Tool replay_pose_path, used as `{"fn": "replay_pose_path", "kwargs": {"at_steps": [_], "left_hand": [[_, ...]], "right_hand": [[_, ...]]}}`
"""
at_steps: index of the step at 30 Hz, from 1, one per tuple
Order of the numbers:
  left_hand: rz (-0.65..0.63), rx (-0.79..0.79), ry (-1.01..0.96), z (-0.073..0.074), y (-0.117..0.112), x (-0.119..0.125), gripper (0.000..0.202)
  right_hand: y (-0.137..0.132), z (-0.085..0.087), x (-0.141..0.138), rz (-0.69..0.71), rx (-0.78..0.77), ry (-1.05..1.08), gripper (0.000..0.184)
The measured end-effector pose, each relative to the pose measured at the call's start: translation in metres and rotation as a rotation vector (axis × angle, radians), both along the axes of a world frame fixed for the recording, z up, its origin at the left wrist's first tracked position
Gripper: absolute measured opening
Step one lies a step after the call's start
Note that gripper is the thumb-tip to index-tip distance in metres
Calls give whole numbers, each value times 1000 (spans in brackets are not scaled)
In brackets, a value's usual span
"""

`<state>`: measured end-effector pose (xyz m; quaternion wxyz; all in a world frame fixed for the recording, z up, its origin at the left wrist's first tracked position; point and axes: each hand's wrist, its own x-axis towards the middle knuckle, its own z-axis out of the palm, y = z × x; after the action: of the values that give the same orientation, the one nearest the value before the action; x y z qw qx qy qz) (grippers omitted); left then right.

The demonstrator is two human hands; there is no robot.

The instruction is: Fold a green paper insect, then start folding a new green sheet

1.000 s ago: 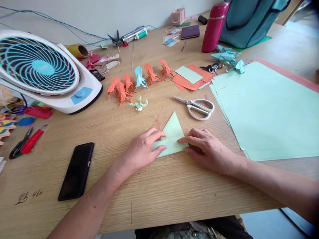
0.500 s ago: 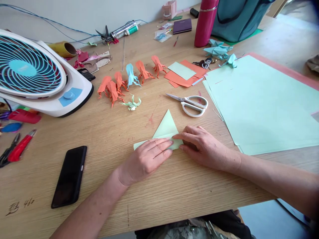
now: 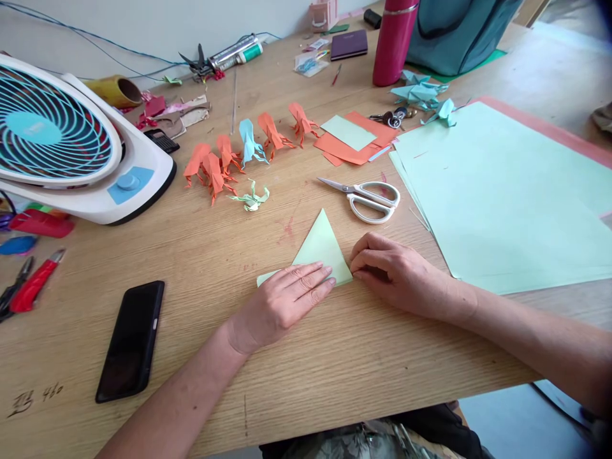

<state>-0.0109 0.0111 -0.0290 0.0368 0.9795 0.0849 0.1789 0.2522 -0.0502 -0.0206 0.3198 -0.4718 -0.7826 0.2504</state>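
Note:
A pale green sheet of paper, folded so that a triangle points away from me, lies flat on the wooden table. My left hand rests across its lower part with the fingers stretched out, hiding much of the lower edge. At the triangle's right corner, my right hand has its fingers curled and the thumb and forefinger pinched together on the paper's tip. Just beyond the right hand lie scissors with white handles, their blades closed and pointing left.
Folded orange paper figures, a blue one and a green one stand ahead. Large green sheets lie right. A phone and a fan are left. A pink bottle stands at the back.
My right hand has slid right, from the paper's lower middle to its right corner, uncovering more of the triangle. The left hand stays pressed on the paper.

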Motion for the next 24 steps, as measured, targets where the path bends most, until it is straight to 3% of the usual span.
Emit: {"fn": "replay_pose_path", "kwargs": {"at_steps": [6,19,24], "left_hand": [[5,-1,-2,0,0,0,40],[-14,-13,13,0,2,1,42],[-19,23,35,2,2,1,40]], "right_hand": [[1,-1,6,29,15,-3,21],[2,6,22,277,20,-67,47],[2,7,24,314,4,-123,47]]}}
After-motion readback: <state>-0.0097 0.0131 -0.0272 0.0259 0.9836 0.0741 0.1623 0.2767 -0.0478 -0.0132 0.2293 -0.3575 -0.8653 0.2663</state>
